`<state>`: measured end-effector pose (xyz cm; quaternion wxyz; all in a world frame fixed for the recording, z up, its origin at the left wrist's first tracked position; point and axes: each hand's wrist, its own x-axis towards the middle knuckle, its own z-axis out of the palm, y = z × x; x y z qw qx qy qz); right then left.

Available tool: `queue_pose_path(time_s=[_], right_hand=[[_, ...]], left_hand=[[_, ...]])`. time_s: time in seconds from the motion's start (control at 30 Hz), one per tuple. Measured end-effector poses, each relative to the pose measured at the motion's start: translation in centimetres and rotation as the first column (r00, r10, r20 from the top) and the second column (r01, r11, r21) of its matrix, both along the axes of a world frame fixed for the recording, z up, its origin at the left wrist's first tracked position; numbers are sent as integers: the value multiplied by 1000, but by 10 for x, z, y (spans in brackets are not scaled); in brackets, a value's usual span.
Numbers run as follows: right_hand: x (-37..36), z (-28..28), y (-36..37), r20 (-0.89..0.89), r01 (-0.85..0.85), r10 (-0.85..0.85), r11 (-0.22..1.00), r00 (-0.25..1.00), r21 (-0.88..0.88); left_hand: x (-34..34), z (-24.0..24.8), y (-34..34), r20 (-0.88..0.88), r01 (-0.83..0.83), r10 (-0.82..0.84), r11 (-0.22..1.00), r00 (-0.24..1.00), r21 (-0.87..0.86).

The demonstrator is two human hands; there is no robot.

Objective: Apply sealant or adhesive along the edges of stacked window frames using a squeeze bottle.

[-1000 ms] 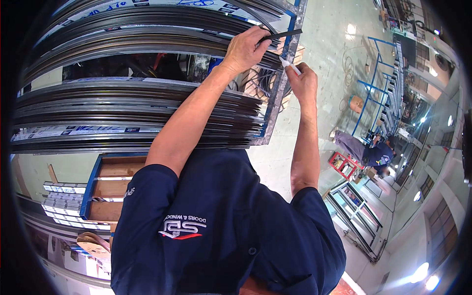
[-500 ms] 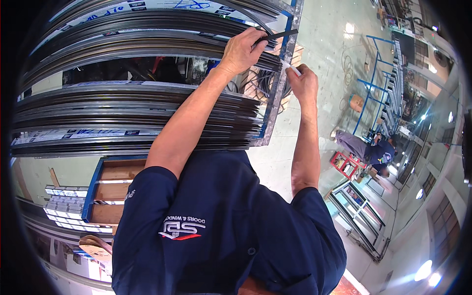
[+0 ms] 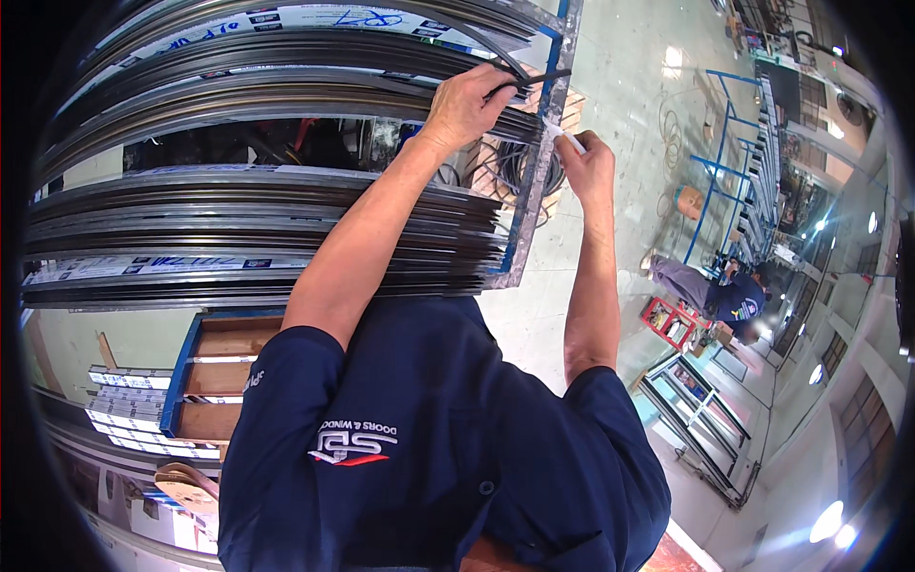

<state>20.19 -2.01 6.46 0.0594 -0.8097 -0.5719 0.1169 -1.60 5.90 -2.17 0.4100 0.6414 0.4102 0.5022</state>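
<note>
My left hand (image 3: 465, 107) is closed over the ends of a stack of long dark profiles (image 3: 381, 95), pinching a thin black flexible strip (image 3: 548, 76). The strip's free end sticks out to the right past the profile ends. My right hand (image 3: 588, 170) grips a small white tube with a pointed tip (image 3: 570, 141), between thumb and fingers. The tip points up and left, close to the profile ends by the rack's metal edge; whether it touches them I cannot tell.
The profiles lie in layers on a blue and grey rack (image 3: 526, 224). Coiled black cable (image 3: 515, 167) sits on a wooden pallet below. At lower left stands a blue-framed wooden shelf unit (image 3: 224, 377). Another person (image 3: 729, 291) works at far right, near a red cart (image 3: 667, 322).
The strip's free end has dipped slightly. My right hand and the white tube have shifted a little lower; my left hand keeps its grip nearly in place.
</note>
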Motion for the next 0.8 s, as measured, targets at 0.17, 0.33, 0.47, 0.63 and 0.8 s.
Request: queue_pose_path(time_s=[0.17, 0.33, 0.47, 0.63, 0.8], right_hand=[[-21, 7, -7, -478, 196, -77, 959, 875, 203], [-34, 2, -8, -430, 130, 32, 931, 902, 342], [-40, 5, -3, -243, 36, 59, 930, 968, 366], [-43, 9, -1, -176, 18, 42, 944, 984, 329], [-47, 9, 1, -67, -66, 91, 947, 994, 314]], left_hand=[[1, 1, 1, -157, 71, -79, 996, 984, -59], [4, 5, 1, -170, 75, -84, 995, 982, -63], [4, 6, 0, -184, 69, -78, 996, 980, -56], [4, 5, -1, -175, 62, -65, 998, 982, -21], [4, 3, -1, -185, 64, -64, 998, 981, -9]])
